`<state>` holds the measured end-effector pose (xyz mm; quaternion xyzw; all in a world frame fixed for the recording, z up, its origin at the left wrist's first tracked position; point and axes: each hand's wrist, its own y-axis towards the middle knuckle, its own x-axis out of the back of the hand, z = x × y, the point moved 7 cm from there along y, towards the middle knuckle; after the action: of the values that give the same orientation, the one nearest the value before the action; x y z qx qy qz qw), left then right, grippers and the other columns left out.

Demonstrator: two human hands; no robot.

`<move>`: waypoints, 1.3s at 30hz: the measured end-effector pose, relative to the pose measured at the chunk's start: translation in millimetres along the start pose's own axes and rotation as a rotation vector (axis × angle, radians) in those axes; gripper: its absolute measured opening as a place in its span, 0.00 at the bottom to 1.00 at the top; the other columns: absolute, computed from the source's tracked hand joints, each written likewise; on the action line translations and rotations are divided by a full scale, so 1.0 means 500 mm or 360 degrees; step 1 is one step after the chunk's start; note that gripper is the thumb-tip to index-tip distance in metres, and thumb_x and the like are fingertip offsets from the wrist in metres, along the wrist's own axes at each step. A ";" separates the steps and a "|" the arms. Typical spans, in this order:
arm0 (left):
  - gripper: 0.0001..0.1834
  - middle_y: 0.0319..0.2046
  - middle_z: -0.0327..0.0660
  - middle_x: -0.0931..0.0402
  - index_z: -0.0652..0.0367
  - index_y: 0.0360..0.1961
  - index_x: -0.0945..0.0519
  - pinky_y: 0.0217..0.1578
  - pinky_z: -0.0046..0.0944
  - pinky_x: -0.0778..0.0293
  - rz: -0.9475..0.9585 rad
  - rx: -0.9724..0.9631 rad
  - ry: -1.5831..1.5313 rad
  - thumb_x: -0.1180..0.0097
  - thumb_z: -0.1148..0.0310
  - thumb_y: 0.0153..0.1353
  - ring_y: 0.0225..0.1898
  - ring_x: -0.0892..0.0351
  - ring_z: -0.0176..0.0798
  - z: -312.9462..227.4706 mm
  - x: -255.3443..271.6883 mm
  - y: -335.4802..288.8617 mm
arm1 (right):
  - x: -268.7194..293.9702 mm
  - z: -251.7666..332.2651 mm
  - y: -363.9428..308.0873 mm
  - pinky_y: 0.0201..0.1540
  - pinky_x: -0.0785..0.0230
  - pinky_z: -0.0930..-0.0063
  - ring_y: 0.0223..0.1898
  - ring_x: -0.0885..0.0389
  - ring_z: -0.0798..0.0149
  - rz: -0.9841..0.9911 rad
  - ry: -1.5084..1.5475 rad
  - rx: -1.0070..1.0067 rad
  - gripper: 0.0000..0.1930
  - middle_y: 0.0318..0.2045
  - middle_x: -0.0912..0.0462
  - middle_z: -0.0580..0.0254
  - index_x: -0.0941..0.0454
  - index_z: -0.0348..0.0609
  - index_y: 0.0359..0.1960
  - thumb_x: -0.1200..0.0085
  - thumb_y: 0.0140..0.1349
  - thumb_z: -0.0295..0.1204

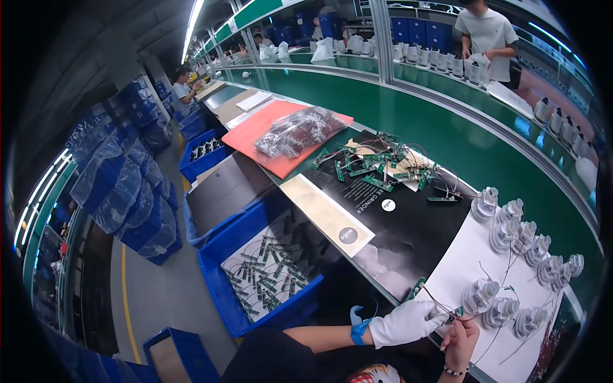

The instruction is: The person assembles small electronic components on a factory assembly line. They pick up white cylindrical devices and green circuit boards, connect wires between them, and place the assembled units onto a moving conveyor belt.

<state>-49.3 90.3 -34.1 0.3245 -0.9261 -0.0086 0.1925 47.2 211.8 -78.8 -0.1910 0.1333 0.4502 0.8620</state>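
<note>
My left hand (408,322), in a white glove with a blue wrist strap, is closed in a pinch by the front edge of the bench. Right against its fingertips my bare right hand (461,341), wearing a beaded bracelet, is closed too. Between the fingertips sits a small green connector board (456,313) with thin wires; which fingers grip which wire is hard to make out. Just beyond the glove, a narrow green circuit board (415,289) lies at the table edge with wires running toward my hands. A grey-white motor unit (480,296) stands close past my fingers.
More motor units (506,235) stand on a white sheet (447,271) at right. Wired circuit boards (383,159) pile on black printed sheets. A bagged heap of parts (300,131) rests on pink foam (281,167). Left below, a blue bin (214,281) holds circuit boards. Co-workers (488,32) work beyond.
</note>
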 end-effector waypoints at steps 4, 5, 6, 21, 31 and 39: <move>0.12 0.27 0.47 0.22 0.63 0.41 0.24 0.31 0.37 0.28 0.0029 -0.0059 0.0033 0.50 0.69 0.58 0.29 0.23 0.46 -0.014 -0.001 0.000 | 0.005 0.006 0.004 0.07 0.40 0.81 0.09 0.33 0.73 0.0011 0.0095 0.0033 0.06 0.19 0.24 0.58 0.29 0.29 0.31 0.52 0.56 0.22; 0.12 0.27 0.47 0.22 0.63 0.41 0.24 0.31 0.37 0.28 0.0030 -0.0104 0.0070 0.49 0.69 0.58 0.29 0.23 0.46 -0.018 -0.002 -0.001 | 0.008 0.003 0.004 0.07 0.40 0.82 0.09 0.33 0.73 0.0009 0.0124 0.0073 0.06 0.19 0.24 0.58 0.29 0.29 0.30 0.51 0.55 0.22; 0.12 0.27 0.48 0.23 0.63 0.40 0.24 0.31 0.37 0.28 -0.0003 -0.0131 0.0041 0.49 0.69 0.58 0.29 0.23 0.46 -0.022 -0.001 -0.003 | 0.010 0.002 0.005 0.07 0.39 0.82 0.09 0.33 0.73 0.0006 0.0153 0.0106 0.06 0.19 0.24 0.58 0.29 0.29 0.30 0.51 0.55 0.22; 0.07 0.19 0.42 0.22 0.62 0.33 0.22 0.21 0.31 0.29 -0.0133 0.0271 0.0086 0.42 0.71 0.55 0.20 0.21 0.34 -0.027 0.055 -0.009 | -0.113 0.313 -0.035 0.25 0.33 0.74 0.22 0.22 0.60 -0.0118 -0.1929 0.1365 0.06 0.20 0.22 0.56 0.21 0.38 0.24 0.38 0.45 0.27; 0.07 0.19 0.39 0.23 0.64 0.33 0.22 0.22 0.28 0.31 -0.0103 0.0147 -0.0004 0.44 0.72 0.56 0.20 0.25 0.29 -0.035 0.042 -0.001 | -0.109 0.270 0.229 0.29 0.29 0.66 0.22 0.21 0.54 0.0404 -0.3066 0.0403 0.17 0.17 0.21 0.51 0.20 0.34 0.22 0.42 0.49 0.40; 0.07 0.21 0.44 0.22 0.64 0.34 0.23 0.23 0.30 0.29 -0.0119 0.0188 -0.0026 0.44 0.71 0.56 0.21 0.22 0.33 -0.044 0.057 -0.001 | -0.121 0.259 0.237 0.31 0.28 0.78 0.25 0.19 0.67 0.0583 -0.1771 0.0436 0.09 0.22 0.18 0.55 0.19 0.33 0.29 0.44 0.51 0.27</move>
<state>-61.4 75.1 -3.8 0.3695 -0.9138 0.0361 0.1649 -77.3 287.8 36.2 0.2121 -0.2504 0.6025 0.7275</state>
